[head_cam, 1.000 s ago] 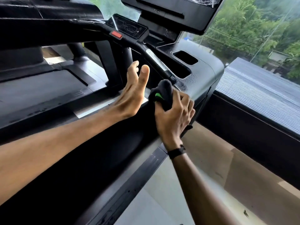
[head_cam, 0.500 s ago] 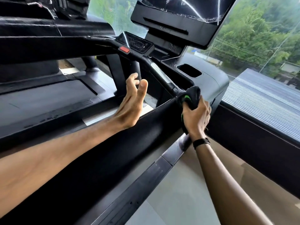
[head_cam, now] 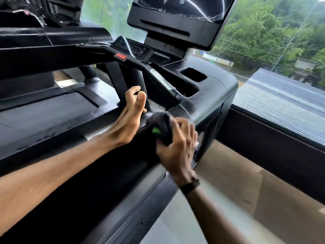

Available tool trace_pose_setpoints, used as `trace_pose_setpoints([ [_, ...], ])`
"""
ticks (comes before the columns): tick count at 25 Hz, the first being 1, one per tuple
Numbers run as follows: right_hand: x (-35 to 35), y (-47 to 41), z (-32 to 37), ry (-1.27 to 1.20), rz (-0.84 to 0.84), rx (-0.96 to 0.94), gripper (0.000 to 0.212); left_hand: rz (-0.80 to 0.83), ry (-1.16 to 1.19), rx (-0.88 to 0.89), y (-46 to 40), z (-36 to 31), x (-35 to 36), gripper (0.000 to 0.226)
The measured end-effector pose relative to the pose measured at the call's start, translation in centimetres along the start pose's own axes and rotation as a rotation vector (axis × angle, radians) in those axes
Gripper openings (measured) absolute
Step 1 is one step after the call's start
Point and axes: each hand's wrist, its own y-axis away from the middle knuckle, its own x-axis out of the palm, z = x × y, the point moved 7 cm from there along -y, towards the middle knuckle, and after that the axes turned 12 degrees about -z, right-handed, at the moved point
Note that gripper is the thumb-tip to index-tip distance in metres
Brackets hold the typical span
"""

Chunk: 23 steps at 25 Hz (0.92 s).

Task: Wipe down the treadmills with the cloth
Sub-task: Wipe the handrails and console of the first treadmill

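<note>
A black treadmill [head_cam: 211,90] fills the view, with a screen at the top, a control panel with a red button [head_cam: 120,56], and a side handrail running toward me. My right hand [head_cam: 177,148] grips a bunched dark cloth [head_cam: 162,127] with a green tag and holds it against the top of the right handrail, just below the console's curved corner. My left hand [head_cam: 128,120] rests with its wrist on the same rail, fingers straight and pointing up, holding nothing. Water drops dot the console near the cup holder [head_cam: 193,76].
A second treadmill's belt and frame [head_cam: 44,110] lie to the left. On the right a dark window ledge [head_cam: 274,138] runs beside a strip of pale floor [head_cam: 228,191]. Trees and a corrugated roof show through the glass.
My right hand has slid the cloth back down the handrail toward me, away from the console corner. My left hand has barely moved.
</note>
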Motion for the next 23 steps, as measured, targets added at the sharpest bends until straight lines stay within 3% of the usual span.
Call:
trace_pose_setpoints([
  [4, 2.2, -4.6, -10.2, 0.088, -0.053, 0.438, 0.048, 0.045, -0.002, -0.014, 0.3, -0.5, 0.1, 0.128],
  [6, 2.3, -4.4, -12.2, 0.062, -0.066, 0.640, 0.043, 0.083, -0.020, -0.016, 0.4, -0.4, 0.4, 0.122],
  [8, 1.7, -2.2, -9.9, 0.022, -0.133, 0.649, 0.045, 0.097, -0.045, -0.033, 0.3, -0.1, 0.6, 0.119],
  [12, -2.0, 5.9, -1.0, -0.239, -0.241, 0.408, 0.048, 0.178, -0.066, -0.014, 0.4, 0.2, 1.2, 0.108],
  [14, -2.7, 8.0, 0.1, -0.363, -0.246, 0.395, 0.045, 0.269, -0.133, 0.039, 0.7, -0.1, 1.7, 0.097],
  [18, -0.3, 5.6, -4.5, -0.316, -0.403, 0.546, 0.038, 0.347, -0.426, 0.285, 0.8, -1.5, 2.6, 0.099],
  [21, 2.2, 2.3, -12.2, -0.201, -0.550, 0.847, 0.058, 0.356, -0.535, 0.265, 0.9, -1.3, 2.9, 0.100],
  [23, 3.6, -1.4, -18.2, -0.169, -0.493, 0.971, 0.069, 0.372, -0.587, 0.196, 0.5, -0.9, 3.5, 0.097],
])
